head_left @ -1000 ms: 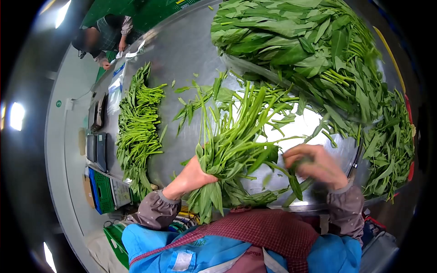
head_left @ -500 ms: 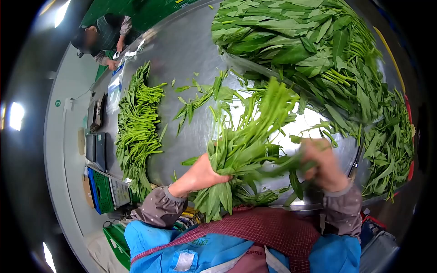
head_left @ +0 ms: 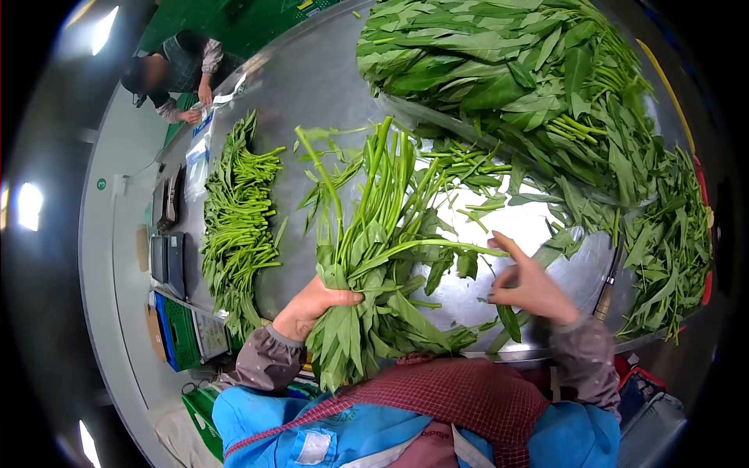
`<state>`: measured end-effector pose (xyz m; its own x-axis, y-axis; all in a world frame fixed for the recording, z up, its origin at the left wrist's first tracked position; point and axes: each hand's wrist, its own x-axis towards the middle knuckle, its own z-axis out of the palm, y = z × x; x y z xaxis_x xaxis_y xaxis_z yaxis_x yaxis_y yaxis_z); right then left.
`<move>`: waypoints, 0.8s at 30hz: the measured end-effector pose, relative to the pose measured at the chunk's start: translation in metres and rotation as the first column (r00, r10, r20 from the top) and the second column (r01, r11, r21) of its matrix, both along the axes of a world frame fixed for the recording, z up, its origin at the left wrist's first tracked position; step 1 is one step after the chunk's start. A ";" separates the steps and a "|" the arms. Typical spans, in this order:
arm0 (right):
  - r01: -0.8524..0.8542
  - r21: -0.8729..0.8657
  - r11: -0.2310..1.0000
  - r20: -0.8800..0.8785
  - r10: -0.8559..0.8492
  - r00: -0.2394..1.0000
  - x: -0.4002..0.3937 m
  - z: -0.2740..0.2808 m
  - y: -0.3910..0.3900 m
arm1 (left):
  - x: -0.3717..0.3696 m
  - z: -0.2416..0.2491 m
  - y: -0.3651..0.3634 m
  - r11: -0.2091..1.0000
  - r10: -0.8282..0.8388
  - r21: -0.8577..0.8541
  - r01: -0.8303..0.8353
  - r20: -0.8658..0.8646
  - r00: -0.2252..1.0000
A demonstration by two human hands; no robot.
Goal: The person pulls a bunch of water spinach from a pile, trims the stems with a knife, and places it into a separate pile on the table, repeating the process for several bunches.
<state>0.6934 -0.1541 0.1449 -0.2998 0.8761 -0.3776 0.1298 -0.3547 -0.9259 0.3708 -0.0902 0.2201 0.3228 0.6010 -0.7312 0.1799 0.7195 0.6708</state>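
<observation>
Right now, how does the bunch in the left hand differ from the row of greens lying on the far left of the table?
The held bunch is lifted and gripped by the left hand, stems fanning upward; the row of greens lies flat on the metal table, untouched. The held bunch shows broad leaves at the grip; the row looks thinner, mostly stems. Both are green leafy stalks.

No legible text; small print on apron too blurred to read.

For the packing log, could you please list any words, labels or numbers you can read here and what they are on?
Nothing here reads clearly.
Round green sign on the grey wall: its mark is too small to read.
White label on the blue apron: blurred, no text legible.
Faint print on the blue apron beside it: unreadable.
Yellow and white sticker on the green crate at the top: too small.
</observation>
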 end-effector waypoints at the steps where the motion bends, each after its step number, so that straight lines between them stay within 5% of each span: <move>1: 0.043 -0.051 0.998 -0.120 -0.049 0.992 -0.017 0.003 0.003 | -0.001 -0.002 -0.001 1.000 0.006 -0.020 -0.005 0.032 0.999; 5: 0.009 -0.108 0.994 -0.304 -0.042 0.952 -0.065 0.008 0.023 | 0.009 -0.002 -0.009 0.993 -0.007 -0.117 0.023 0.134 0.991; 8: -0.091 0.142 0.986 0.044 0.086 0.995 -0.091 -0.012 0.029 | 0.020 -0.006 -0.018 0.988 -0.034 -0.144 0.057 0.158 0.987; 10: -0.084 0.588 0.804 0.082 0.044 0.996 -0.086 -0.036 0.037 | 0.013 -0.014 -0.025 0.982 -0.041 -0.172 0.072 0.179 0.983; 11: 0.202 -0.013 0.979 -0.474 -0.184 0.861 -0.055 0.006 0.033 | 0.011 -0.012 -0.028 0.954 0.053 -0.299 0.024 0.247 0.967; 12: 0.581 -0.328 0.745 -0.488 -0.660 0.572 -0.036 0.019 0.040 | 0.007 -0.011 -0.032 0.905 0.160 -0.426 -0.018 0.301 0.940; 13: 0.650 -0.194 0.735 -0.660 -0.588 0.467 0.011 0.018 0.052 | -0.005 -0.022 -0.038 0.903 0.168 -0.429 -0.011 0.330 0.929; 14: 0.531 -0.291 0.796 -0.808 -0.502 0.309 0.055 0.015 0.063 | -0.013 -0.027 -0.043 0.900 0.176 -0.435 -0.017 0.328 0.928; 16: 0.741 -0.363 0.565 -0.632 -0.734 0.250 0.060 0.039 0.062 | -0.020 -0.032 -0.045 0.855 0.283 -0.516 -0.050 0.384 0.879; 17: 0.717 -0.400 0.571 -0.530 -0.782 0.327 0.058 0.035 0.059 | -0.020 -0.031 -0.047 0.846 0.311 -0.527 -0.079 0.370 0.875; 19: 0.539 -0.141 0.831 -0.280 -0.555 0.783 0.034 0.026 0.044 | -0.025 -0.037 -0.046 0.864 0.288 -0.504 -0.028 0.447 0.847; 21: 0.338 -0.194 0.921 -0.251 -0.379 0.891 0.003 -0.016 0.027 | -0.031 -0.048 -0.046 0.875 0.263 -0.484 0.003 0.482 0.836; 22: 0.120 -0.168 0.978 -0.147 -0.145 0.978 -0.018 -0.003 0.026 | -0.034 -0.056 -0.047 0.881 0.249 -0.471 0.035 0.525 0.814; 23: -0.037 -0.210 0.977 -0.234 -0.013 0.972 -0.040 0.003 0.020 | -0.035 -0.058 -0.047 0.886 0.235 -0.459 0.065 0.565 0.791; 24: -0.277 -0.077 0.958 -0.042 0.274 0.961 -0.055 -0.026 0.010 | -0.033 -0.056 -0.046 0.886 0.233 -0.460 0.064 0.559 0.796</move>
